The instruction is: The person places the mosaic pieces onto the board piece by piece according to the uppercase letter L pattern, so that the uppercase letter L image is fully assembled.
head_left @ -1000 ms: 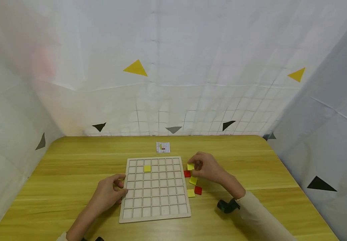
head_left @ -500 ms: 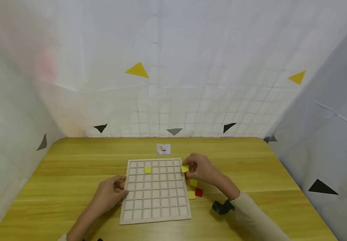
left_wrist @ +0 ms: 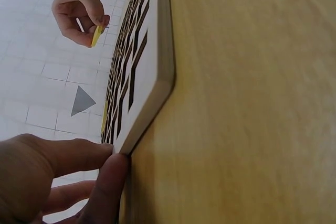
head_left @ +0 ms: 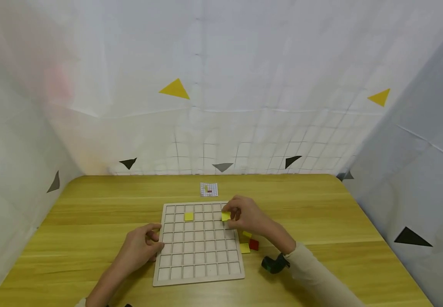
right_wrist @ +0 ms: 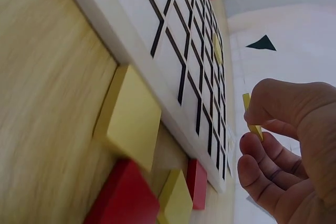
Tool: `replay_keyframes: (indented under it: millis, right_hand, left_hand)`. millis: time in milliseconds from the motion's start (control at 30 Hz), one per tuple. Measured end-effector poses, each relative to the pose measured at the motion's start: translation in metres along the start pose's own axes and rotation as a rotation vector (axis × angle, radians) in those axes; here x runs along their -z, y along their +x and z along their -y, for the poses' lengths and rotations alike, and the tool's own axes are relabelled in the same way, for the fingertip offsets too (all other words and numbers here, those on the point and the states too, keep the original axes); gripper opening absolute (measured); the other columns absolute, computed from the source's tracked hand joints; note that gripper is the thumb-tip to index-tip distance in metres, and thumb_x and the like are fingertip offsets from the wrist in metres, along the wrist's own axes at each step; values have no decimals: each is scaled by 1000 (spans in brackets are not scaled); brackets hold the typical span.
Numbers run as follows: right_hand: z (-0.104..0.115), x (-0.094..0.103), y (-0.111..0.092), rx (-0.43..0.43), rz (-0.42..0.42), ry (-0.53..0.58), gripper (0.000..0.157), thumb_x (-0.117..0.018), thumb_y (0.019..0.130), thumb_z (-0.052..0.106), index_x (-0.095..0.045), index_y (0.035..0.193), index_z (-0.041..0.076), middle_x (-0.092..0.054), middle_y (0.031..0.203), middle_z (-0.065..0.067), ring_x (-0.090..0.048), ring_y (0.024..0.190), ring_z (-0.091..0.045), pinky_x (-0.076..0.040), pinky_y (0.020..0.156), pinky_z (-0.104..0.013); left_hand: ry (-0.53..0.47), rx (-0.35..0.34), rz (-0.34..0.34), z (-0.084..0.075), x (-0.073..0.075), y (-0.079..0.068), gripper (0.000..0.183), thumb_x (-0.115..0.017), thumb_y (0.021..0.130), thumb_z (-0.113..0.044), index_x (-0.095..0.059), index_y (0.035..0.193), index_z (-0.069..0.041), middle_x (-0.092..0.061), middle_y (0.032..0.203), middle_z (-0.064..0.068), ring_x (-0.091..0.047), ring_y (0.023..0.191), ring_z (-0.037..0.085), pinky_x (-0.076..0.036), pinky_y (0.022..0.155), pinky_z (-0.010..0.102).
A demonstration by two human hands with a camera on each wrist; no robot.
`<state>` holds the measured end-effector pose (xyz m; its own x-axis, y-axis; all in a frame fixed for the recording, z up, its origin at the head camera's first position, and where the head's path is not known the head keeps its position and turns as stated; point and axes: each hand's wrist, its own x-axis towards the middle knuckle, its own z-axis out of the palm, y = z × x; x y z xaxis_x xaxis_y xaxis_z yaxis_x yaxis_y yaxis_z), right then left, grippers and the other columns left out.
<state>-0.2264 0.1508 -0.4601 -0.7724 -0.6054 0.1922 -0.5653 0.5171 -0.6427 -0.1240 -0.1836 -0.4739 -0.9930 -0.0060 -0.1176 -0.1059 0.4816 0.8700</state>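
A pale square grid board (head_left: pixel 200 245) with rows of recessed cells lies on the table. One yellow square tile (head_left: pixel 188 216) sits in a cell near its far left. My left hand (head_left: pixel 140 242) holds the board's left edge; in the left wrist view the thumb (left_wrist: pixel 111 182) and index fingertip meet at that edge. Over the far right part of the board, my right hand (head_left: pixel 247 215) pinches another yellow tile (right_wrist: pixel 254 118) between thumb and fingers. The left wrist view has this tile (left_wrist: pixel 97 35) above the board, apart from it.
Beside the board's right edge lie loose tiles: a yellow one (right_wrist: pixel 131 116), a red one (right_wrist: pixel 125 198), another yellow (right_wrist: pixel 176 199) and another red (right_wrist: pixel 197 183). A small printed grid card (head_left: pixel 208 189) lies beyond the board. White sheeting (head_left: pixel 267 106) hangs behind the table.
My right hand has carried the yellow tile leftward from the loose tiles on the right to over the board. The left hand stays at the left edge.
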Motion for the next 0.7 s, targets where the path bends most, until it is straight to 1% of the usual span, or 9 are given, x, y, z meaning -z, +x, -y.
replay_keyframes:
  millis: [200, 433, 533, 700]
  right_hand:
    - [7, -6, 5, 27, 16, 13, 28, -81, 78, 3, -74, 104, 10, -60, 92, 1, -62, 76, -15, -56, 65, -25]
    - [13, -16, 13, 26, 40, 42, 28, -82, 79, 5, -74, 105, 9, -60, 92, 0, -61, 76, -12, -56, 64, -25]
    - [15, -21, 16, 47, 49, 47, 27, -81, 79, 4, -74, 105, 9, -60, 91, 0, -61, 75, -11, -56, 64, -24]
    - [19, -26, 20, 84, 47, 24, 26, -81, 79, 5, -74, 104, 10, -60, 91, 2, -60, 75, -10, -55, 63, -22]
  left_hand:
    - [6, 2, -4, -1, 0, 1, 53, -77, 80, 5, -62, 130, 2, -60, 90, 8, -62, 65, 18, -57, 48, 30]
    - [4, 5, -1, 0, 0, 1, 54, -77, 80, 5, -61, 131, 2, -60, 91, 8, -63, 65, 19, -57, 49, 30]
    - [8, 10, -2, 1, 0, 1, 54, -77, 80, 5, -61, 131, 3, -61, 91, 9, -63, 65, 18, -57, 49, 30]
    - [6, 5, 1, 0, 0, 1, 53, -77, 80, 4, -61, 131, 2, -61, 91, 8, -63, 65, 18, -57, 49, 30]
